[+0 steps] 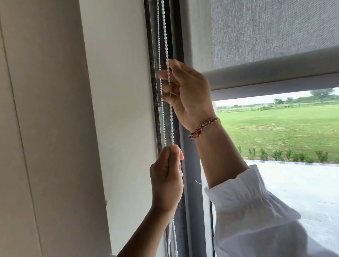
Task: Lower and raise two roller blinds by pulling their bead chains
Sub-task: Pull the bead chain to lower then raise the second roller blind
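Both our grips pinch the bead chain (pixel 171 115): right hand (pixel 188 93) above, left hand (pixel 166 179) below, beside the half-lowered roller blind (pixel 278 22).

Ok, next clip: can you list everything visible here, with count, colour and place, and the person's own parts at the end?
bead chains: at least two strands, white, hanging along the window's left edge
roller blind: one, grey fabric, upper right, partly lowered
bottom bar: one, grey, at the blind's lower edge
window frame: one, dark grey, centre
wall: off-white, left
lawn: green, outside, right
hedge plants: a row, green, at the lawn's near edge
paved terrace: pale, outside, lower right
bracelet: one, multicoloured, right wrist
sleeves: two, white
right hand: upper, gripping a chain
left hand: lower, pinching a chain
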